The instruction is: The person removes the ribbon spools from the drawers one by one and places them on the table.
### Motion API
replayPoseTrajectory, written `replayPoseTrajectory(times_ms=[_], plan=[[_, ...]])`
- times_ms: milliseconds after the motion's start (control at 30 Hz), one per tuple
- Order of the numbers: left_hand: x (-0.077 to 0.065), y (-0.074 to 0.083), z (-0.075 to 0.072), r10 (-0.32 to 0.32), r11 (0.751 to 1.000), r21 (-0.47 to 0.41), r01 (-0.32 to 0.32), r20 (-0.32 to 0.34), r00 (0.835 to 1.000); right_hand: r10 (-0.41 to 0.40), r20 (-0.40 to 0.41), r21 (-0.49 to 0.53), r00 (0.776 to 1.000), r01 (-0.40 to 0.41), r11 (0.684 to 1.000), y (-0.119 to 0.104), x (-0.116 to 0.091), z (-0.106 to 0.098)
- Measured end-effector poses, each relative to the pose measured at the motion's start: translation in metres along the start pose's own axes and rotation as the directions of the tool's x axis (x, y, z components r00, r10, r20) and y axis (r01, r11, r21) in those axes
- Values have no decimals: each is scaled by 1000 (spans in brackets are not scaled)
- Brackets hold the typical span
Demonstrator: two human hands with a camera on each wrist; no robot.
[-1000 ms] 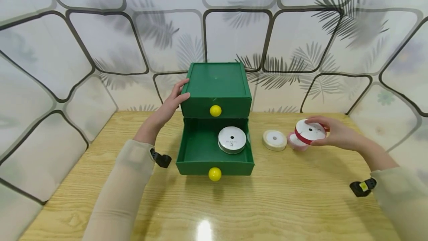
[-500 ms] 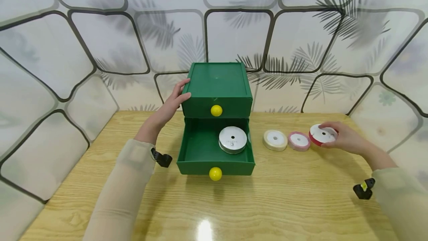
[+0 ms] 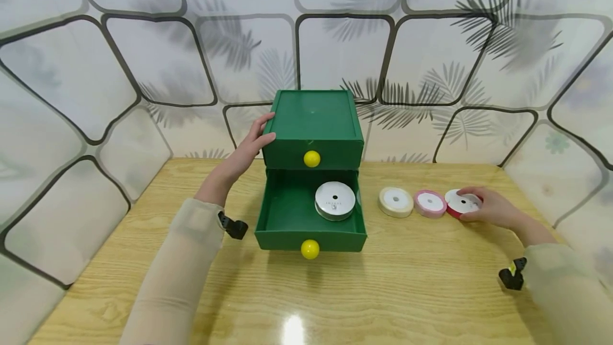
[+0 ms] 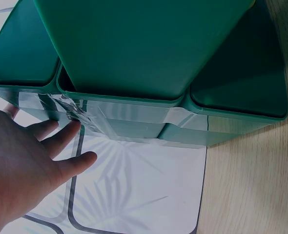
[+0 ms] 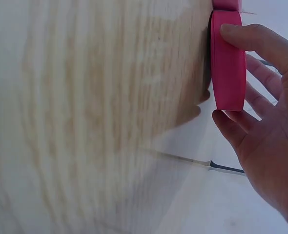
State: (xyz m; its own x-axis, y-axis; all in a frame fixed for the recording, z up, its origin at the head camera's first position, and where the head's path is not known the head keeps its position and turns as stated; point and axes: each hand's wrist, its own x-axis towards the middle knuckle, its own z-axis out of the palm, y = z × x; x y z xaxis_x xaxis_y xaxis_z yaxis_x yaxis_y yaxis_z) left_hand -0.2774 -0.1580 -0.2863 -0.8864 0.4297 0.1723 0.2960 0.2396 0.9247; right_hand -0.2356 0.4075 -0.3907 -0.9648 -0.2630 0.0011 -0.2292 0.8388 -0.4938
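My right hand (image 3: 500, 211) grips a red ribbon spool (image 3: 456, 201) with a white face, low at the table's right. In the right wrist view the thumb lies on the red ribbon's edge, with other fingers at the far side. Left of it sits a pink ribbon spool (image 3: 430, 204), then a cream ribbon spool (image 3: 395, 203). With fingers spread, my left hand (image 3: 241, 156) touches the left side of the green drawer cabinet (image 3: 313, 116). The lower drawer (image 3: 287, 204) is pulled out, and a white ribbon spool (image 3: 334, 199) lies inside at its right.
Yellow round knobs mark the closed upper drawer (image 3: 282, 153) and the lower drawer's front. A wooden table (image 3: 407, 292) carries everything. Patterned wall covering (image 3: 342, 52) rises behind the cabinet and on both sides. Clear tape (image 4: 129, 109) runs along the cabinet's side.
My right hand has moved the red spool rightward and down, from above the pink spool to beside it. The pink spool shows fully now. My left hand stays at the cabinet.
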Motion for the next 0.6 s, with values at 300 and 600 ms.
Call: replayPoseTrajectory(times_ms=[300, 600], plan=[[0, 0, 0, 3, 1000, -4, -3, -3, 1000, 39, 35, 9, 999, -39, 999, 4, 4, 1], [0, 0, 1, -1, 1000, -3, 1, -1, 1000, 41, 18, 59, 999, -42, 997, -3, -1, 0]])
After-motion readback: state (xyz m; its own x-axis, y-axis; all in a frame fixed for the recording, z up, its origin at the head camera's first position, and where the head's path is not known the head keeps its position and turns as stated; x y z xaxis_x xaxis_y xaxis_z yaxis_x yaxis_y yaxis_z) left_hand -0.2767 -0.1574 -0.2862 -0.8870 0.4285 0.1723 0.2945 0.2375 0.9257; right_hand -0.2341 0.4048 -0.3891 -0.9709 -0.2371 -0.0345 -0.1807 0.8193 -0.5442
